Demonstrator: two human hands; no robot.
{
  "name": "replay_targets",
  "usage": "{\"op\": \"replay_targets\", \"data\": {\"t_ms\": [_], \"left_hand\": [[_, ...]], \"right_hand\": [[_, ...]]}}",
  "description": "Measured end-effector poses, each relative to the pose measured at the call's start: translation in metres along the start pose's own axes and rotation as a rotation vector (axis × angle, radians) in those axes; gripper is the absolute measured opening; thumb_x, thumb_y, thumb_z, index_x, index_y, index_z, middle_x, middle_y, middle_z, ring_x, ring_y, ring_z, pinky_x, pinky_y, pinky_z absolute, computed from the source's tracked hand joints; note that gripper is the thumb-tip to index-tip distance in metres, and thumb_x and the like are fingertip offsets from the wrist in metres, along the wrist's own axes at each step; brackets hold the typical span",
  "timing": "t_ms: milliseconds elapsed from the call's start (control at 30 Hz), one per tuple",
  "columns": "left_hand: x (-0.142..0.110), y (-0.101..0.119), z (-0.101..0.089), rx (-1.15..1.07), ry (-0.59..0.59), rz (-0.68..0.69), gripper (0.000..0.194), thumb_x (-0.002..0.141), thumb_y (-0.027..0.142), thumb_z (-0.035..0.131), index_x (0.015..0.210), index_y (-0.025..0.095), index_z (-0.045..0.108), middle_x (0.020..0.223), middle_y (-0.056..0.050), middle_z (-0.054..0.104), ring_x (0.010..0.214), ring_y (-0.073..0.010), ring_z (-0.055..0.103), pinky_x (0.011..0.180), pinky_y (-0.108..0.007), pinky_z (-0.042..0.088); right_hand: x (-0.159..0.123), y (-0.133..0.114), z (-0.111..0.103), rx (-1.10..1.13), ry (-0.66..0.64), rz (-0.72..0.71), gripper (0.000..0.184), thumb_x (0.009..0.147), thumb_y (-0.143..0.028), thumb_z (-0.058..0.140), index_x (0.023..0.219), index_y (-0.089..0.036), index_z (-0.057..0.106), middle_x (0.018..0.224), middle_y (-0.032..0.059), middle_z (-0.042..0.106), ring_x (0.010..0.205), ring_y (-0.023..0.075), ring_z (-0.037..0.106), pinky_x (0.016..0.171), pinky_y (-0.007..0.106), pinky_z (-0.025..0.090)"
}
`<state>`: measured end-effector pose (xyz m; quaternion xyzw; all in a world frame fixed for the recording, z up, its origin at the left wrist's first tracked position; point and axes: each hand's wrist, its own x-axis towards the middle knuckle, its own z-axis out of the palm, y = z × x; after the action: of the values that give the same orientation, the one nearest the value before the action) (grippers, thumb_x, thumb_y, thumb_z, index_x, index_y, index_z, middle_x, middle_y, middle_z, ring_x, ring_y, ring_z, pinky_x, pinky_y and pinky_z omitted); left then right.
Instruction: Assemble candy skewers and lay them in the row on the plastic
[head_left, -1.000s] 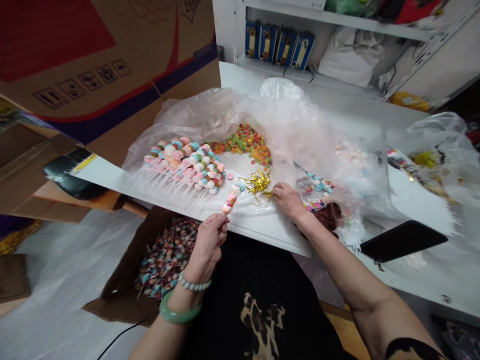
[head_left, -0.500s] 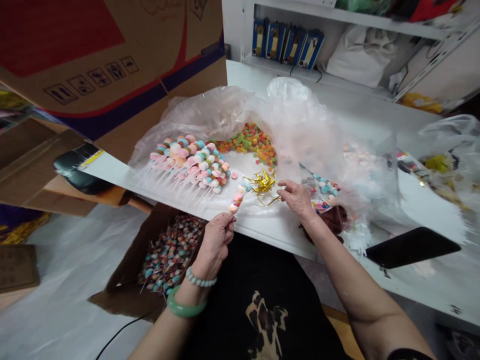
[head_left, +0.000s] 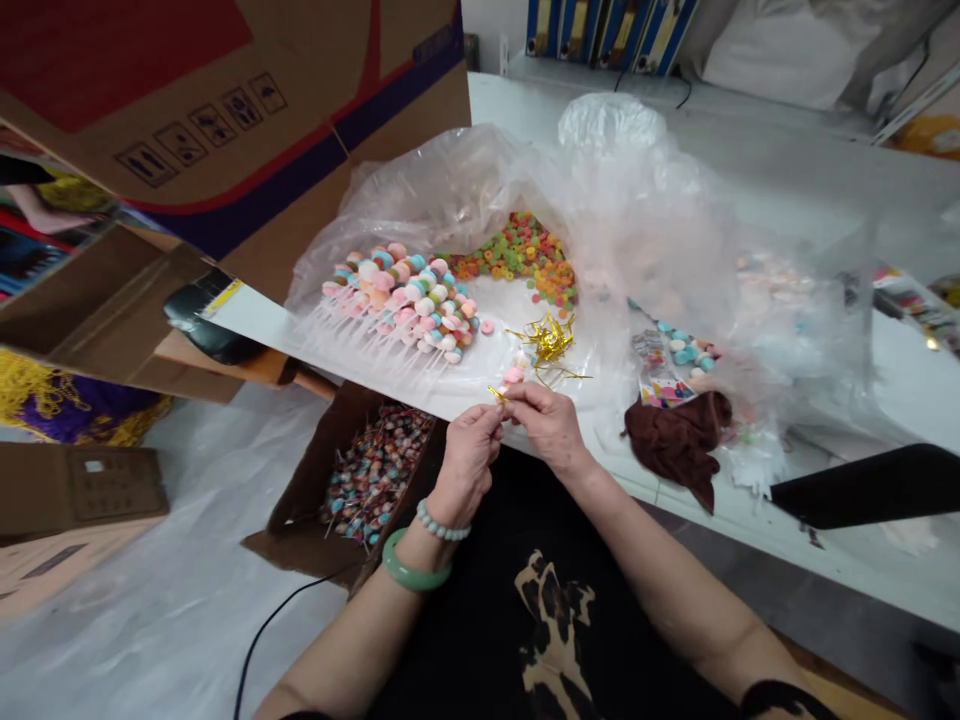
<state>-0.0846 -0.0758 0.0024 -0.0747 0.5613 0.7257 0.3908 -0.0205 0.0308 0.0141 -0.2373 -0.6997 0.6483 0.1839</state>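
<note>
My left hand (head_left: 471, 455) is closed in a pinch on the lower end of a candy skewer (head_left: 514, 376) with pink and pale sweets, held over the table's front edge. My right hand (head_left: 546, 425) meets it there, thumb and finger pinching a gold twist tie (head_left: 495, 393) at the skewer's base; the fingers partly hide it. Just beyond lies a loose heap of gold twist ties (head_left: 551, 338). To the left, many marshmallow skewers (head_left: 412, 300) are piled with white sticks toward me. Behind them are coloured ring candies (head_left: 525, 255) on clear plastic.
A large carton (head_left: 300, 130) stands at the left. Below the table edge, an open box (head_left: 300, 500) holds many wrapped skewers. Crumpled plastic bags (head_left: 660, 210), a brown cloth (head_left: 679, 440) and a flat black object (head_left: 862, 487) lie rightward. Another person's arm (head_left: 45, 210) shows far left.
My right hand has moved left from beside the gold heap to my left hand, bringing a gold twist tie to the skewer. The view has shifted.
</note>
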Motion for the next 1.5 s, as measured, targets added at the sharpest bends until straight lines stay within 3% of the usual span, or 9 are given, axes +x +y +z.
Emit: {"op": "replay_targets", "data": {"t_ms": [200,367,500,700,800,867,1067,1267,1500], "left_hand": [[-0.001,-0.004,-0.001,0.037,-0.061,0.016,0.04,0.058,0.044,0.083,0.066,0.013,0.058,0.048,0.007,0.044,0.035,0.0002,0.025,0.037,-0.018,0.011],[0.0,-0.005,-0.001,0.072,-0.078,0.054,0.039,0.06,0.044,0.081,0.065,0.012,0.058,0.048,0.007,0.043,0.036,-0.0005,0.027,0.037,-0.018,0.014],[0.003,-0.003,-0.004,0.095,-0.03,0.025,0.036,0.059,0.04,0.081,0.068,0.012,0.06,0.048,0.007,0.044,0.035,-0.0003,0.026,0.037,-0.018,0.012],[0.005,-0.003,-0.002,0.071,-0.019,0.018,0.041,0.056,0.043,0.083,0.069,0.011,0.062,0.047,0.007,0.044,0.034,0.0005,0.025,0.037,-0.017,0.011],[0.006,-0.002,0.001,0.067,-0.036,0.01,0.038,0.057,0.041,0.082,0.068,0.011,0.062,0.049,0.007,0.045,0.034,0.0009,0.025,0.037,-0.017,0.01],[0.006,-0.001,0.003,0.074,-0.026,0.001,0.035,0.058,0.039,0.081,0.067,0.012,0.061,0.048,0.007,0.044,0.034,0.0009,0.025,0.037,-0.017,0.01],[0.004,-0.001,0.008,0.099,-0.013,0.0,0.03,0.061,0.032,0.076,0.06,0.015,0.052,0.046,0.008,0.042,0.035,0.0002,0.026,0.037,-0.017,0.012],[0.003,-0.009,0.002,0.078,-0.146,-0.017,0.038,0.065,0.044,0.078,0.068,0.015,0.054,0.052,0.006,0.046,0.036,0.0003,0.026,0.038,-0.018,0.013],[0.002,-0.005,0.005,0.068,-0.097,0.049,0.043,0.064,0.046,0.079,0.06,0.016,0.049,0.049,0.008,0.04,0.038,-0.0006,0.025,0.039,-0.018,0.012]], "right_hand": [[-0.006,0.013,0.002,-0.075,0.071,0.059,0.012,0.071,-0.026,0.06,0.061,-0.021,0.061,0.058,-0.0044,0.058,0.06,0.0128,0.052,0.063,0.026,0.043],[-0.01,0.007,0.001,0.074,0.029,0.097,0.013,0.074,-0.03,0.058,0.066,-0.021,0.062,0.057,-0.004,0.055,0.058,0.0122,0.05,0.062,0.026,0.042],[0.001,0.01,-0.014,0.11,0.126,0.122,0.012,0.076,-0.034,0.057,0.075,-0.021,0.059,0.062,-0.0026,0.061,0.059,0.014,0.055,0.061,0.027,0.045],[0.035,0.012,-0.058,-0.402,0.316,-0.087,0.005,0.076,-0.025,0.054,0.073,-0.024,0.057,0.092,0.0025,0.071,0.089,0.0216,0.064,0.088,0.037,0.047],[0.04,0.003,-0.069,-0.474,0.436,-0.203,0.006,0.074,-0.023,0.055,0.07,-0.023,0.059,0.102,0.0052,0.07,0.103,0.0245,0.06,0.097,0.039,0.042],[0.034,-0.002,-0.066,-0.408,0.418,-0.211,0.008,0.077,-0.026,0.056,0.072,-0.023,0.061,0.089,0.0044,0.069,0.093,0.0229,0.061,0.09,0.036,0.045],[0.002,0.006,-0.014,-0.153,-0.016,-0.117,0.012,0.077,-0.025,0.055,0.075,-0.024,0.067,0.075,-0.0015,0.066,0.077,0.0174,0.06,0.077,0.029,0.047],[0.003,0.025,-0.002,-0.237,-0.027,0.011,0.016,0.075,-0.022,0.056,0.079,-0.026,0.07,0.081,-0.0023,0.071,0.081,0.0183,0.065,0.077,0.029,0.047],[-0.006,0.013,0.006,-0.427,0.115,-0.078,0.008,0.077,-0.023,0.054,0.079,-0.026,0.062,0.075,-0.0019,0.066,0.073,0.0171,0.06,0.073,0.029,0.045]]}}
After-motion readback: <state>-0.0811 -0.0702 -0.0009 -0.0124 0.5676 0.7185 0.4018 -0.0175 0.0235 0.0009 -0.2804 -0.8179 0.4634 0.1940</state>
